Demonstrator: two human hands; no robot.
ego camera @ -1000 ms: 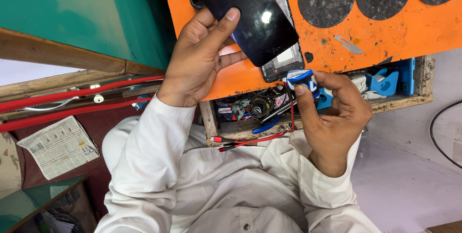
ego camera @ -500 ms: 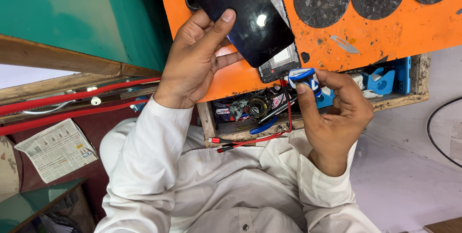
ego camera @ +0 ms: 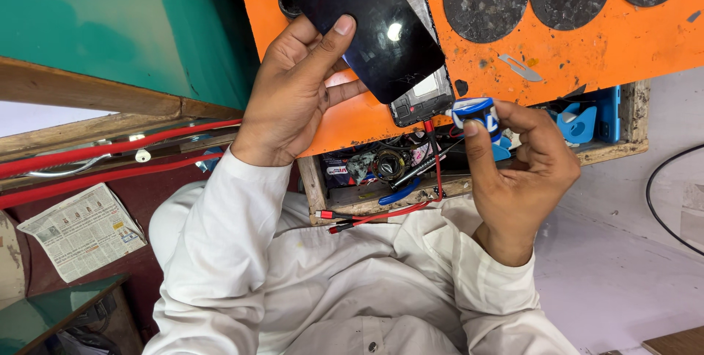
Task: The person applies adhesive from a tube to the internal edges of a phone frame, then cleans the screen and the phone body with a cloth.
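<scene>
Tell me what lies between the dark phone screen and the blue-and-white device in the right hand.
In the head view, the opened phone body lies between the dark phone screen and the blue-and-white device, with bare orange worktop beside it.

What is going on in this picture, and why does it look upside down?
The picture comes from a camera worn on a person's head, looking down at their own two hands, so the view seems flipped. There is no machine here, just a person in white sleeves.

The left hand holds a dark glass phone screen, lifted partly off the phone body underneath it. The right hand pinches a small blue and white tool close to the phone's lower end.

The phone rests on an orange work mat with stains and dark round patches. A small metal blade lies on the mat. Below the mat's edge is an open wooden drawer full of small parts, with a red cable running out of it. A folded newspaper lies off to the side.
</scene>
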